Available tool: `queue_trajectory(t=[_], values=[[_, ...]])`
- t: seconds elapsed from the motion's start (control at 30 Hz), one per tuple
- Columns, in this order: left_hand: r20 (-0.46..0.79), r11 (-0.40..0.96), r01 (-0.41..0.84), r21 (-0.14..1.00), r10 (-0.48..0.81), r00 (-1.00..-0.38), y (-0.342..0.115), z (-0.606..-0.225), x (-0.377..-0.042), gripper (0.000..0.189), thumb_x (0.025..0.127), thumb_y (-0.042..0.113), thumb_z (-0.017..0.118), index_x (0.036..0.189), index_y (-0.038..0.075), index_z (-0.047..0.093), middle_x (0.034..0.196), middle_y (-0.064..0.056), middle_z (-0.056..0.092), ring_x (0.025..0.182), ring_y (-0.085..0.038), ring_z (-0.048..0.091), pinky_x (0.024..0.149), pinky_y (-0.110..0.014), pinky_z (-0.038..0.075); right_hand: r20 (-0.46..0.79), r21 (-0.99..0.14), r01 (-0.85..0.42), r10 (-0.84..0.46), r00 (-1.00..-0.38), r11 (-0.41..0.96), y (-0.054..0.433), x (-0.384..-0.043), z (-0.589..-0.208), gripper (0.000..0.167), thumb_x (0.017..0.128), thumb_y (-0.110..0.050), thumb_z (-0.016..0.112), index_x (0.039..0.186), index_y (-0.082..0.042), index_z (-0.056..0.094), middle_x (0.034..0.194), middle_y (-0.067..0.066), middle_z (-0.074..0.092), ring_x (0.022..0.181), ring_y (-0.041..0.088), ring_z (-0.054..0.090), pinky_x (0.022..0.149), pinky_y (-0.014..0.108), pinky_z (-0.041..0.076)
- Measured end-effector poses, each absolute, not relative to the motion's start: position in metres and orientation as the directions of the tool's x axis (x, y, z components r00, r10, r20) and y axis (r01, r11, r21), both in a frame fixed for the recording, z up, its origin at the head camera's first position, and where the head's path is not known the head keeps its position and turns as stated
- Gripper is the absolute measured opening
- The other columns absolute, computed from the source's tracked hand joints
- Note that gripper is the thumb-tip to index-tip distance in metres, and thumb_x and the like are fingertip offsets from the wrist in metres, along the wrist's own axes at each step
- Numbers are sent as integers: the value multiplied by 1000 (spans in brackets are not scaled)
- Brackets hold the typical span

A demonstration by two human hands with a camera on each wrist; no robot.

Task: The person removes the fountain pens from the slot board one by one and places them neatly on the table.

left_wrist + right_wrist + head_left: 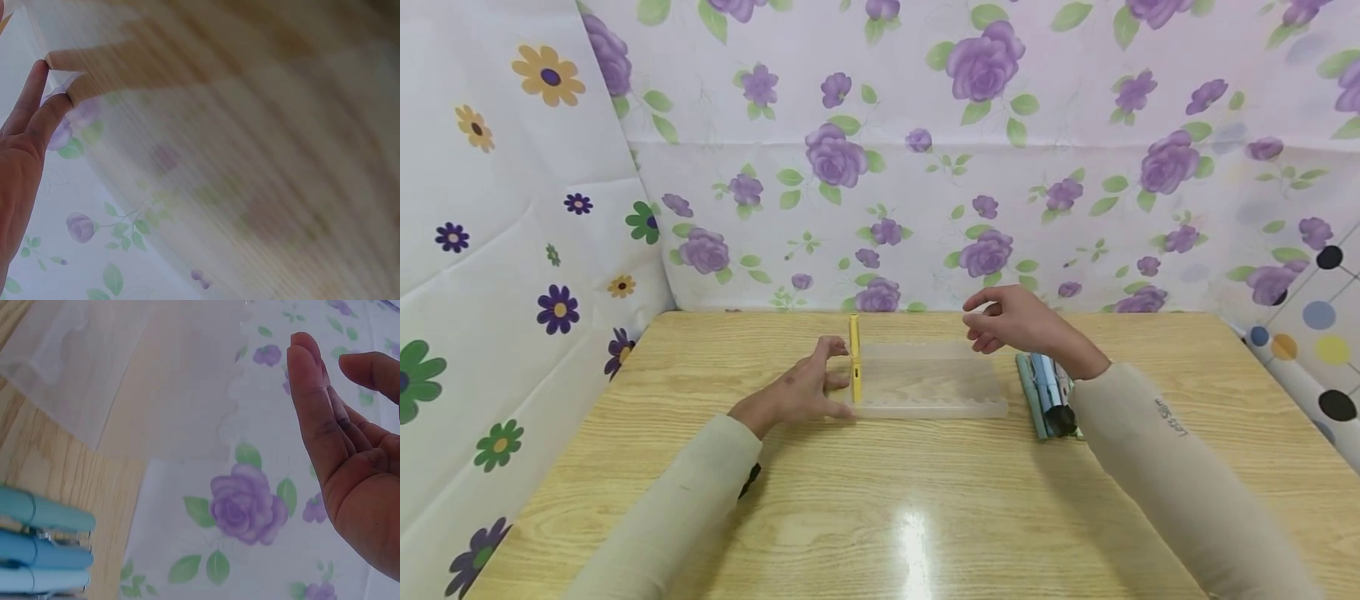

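Observation:
A clear plastic pen rack (932, 408) with scalloped edges lies on the wooden table. Across its left end rests a yellow pen (856, 371). My left hand (801, 387) is beside that end, its fingers spread and touching the rack's left side near the pen. Straight fingers of this hand touch a shiny surface in the left wrist view. Over the rack's right back corner hovers my right hand (1011, 318), fingers loosely bent and holding nothing. In the right wrist view its thumb (369, 369) stands apart from the fingers.
Several pens in green and blue tones (1041, 392) lie bunched right of the rack, partly under my right forearm. A dark object (750, 481) shows by the left sleeve. Flowered sheets (925, 208) hang behind and at both sides of the table (820, 533).

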State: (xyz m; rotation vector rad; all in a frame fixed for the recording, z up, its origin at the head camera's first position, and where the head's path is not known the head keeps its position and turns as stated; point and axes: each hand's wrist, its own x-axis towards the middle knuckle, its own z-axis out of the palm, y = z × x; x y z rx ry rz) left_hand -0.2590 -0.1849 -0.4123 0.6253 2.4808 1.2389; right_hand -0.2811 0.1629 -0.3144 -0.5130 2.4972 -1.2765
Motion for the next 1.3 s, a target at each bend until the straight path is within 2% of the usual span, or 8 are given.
queue_trajectory(t=[0.37,0.63,0.87,1.03,1.3], values=[[-73,528,237,816,500,-863,-183,-411,-258,93,79,18,87,144,14,21,161,-12,19,128,-30,55,101,-48,47,-32,-829,-254,-497,-867,497,129,-283,-320,31,102,-13,58,127,5,57,99,17,70,83,23,72,76,34,59],[-76,521,235,820,507,-859,-185,-412,-260,92,80,18,87,144,13,20,161,-10,19,130,-30,54,102,-48,46,5,-833,-301,-536,-844,465,99,-283,-324,33,101,-9,57,131,4,56,100,16,71,87,24,72,78,37,59],[-73,527,231,818,493,-867,-182,-413,-260,91,78,16,88,140,15,21,159,-13,23,127,-31,56,104,-49,44,19,-831,-318,-548,-837,457,77,-281,-330,35,100,-10,58,133,2,55,100,19,71,86,22,72,79,36,59],[-78,528,230,817,498,-864,-181,-411,-260,95,78,17,88,141,15,17,159,-15,24,127,-31,56,101,-48,46,12,-833,-304,-533,-846,463,68,-283,-334,35,100,-11,60,132,1,56,100,20,71,84,21,72,81,40,58],[-17,447,267,853,537,-844,-184,-412,-259,94,79,1,84,139,12,13,157,-23,21,128,-41,53,102,-52,45,27,-817,-320,-522,-853,479,53,-286,-339,36,100,-12,60,133,1,57,103,21,71,84,25,72,83,44,58]])
